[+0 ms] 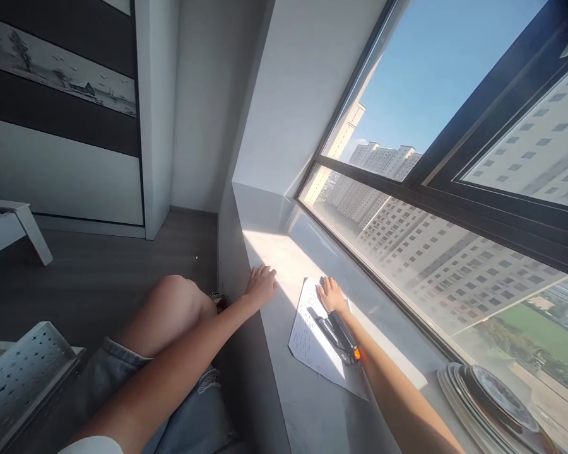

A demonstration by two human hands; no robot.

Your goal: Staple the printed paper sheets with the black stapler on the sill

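Left hand [261, 285]: palm down at the sill [279, 353]'s near edge, fingers loosely curled, gripping nothing visible; probably just bracing the leaning body.
Right hand [331, 295]: palm down at the paper [305, 331]'s far end, fingers slightly spread, closed around nothing; its light weight likely steadies the sheet.
Stapler [341, 337]: on the paper, beside the right wrist, slanting along the forearm, perhaps for easy reach.
Paper: on the sill, partly sunlit, writing facing up, readable.
Stack [502, 403]: by the window [407, 195], apart from the paper.
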